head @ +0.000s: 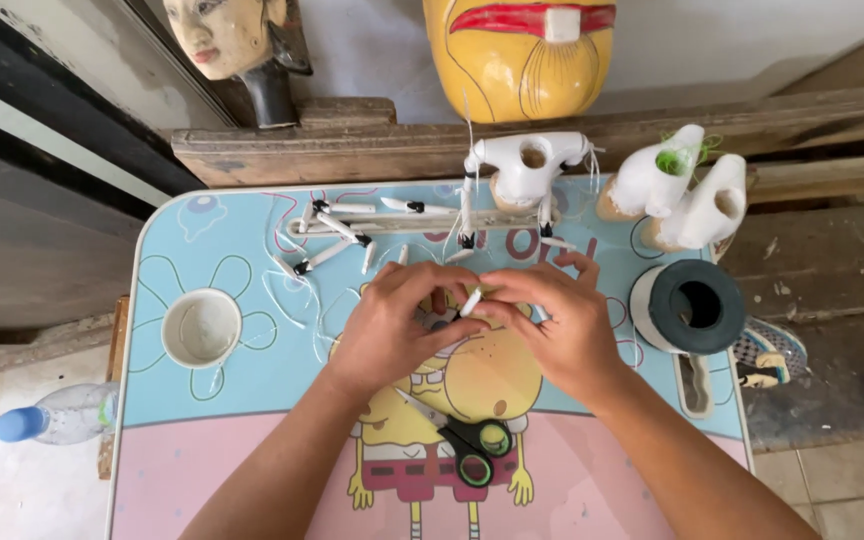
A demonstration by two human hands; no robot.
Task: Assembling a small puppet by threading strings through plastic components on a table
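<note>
My left hand [392,325] and right hand [552,325] meet over the table [252,440], fingers pinched shut on a small white peg [471,301], seemingly binding it; next needs the scissors [467,445] below.

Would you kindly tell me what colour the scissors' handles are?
Black with green inner rims on the scissors, seen clearly in the head view.

The small table [202,400] is light blue above and pink below, printed with outlined flowers and a yellow cartoon figure. The scissors [467,440] have black handles ringed in green. A white cup [201,327] sits on a flower. The little pieces [337,228] are white with black tips (like the white carved figure [527,165]). The tape roll [697,305] is dark grey-green on white. A mask [520,50] is yellow with red lips.
</note>
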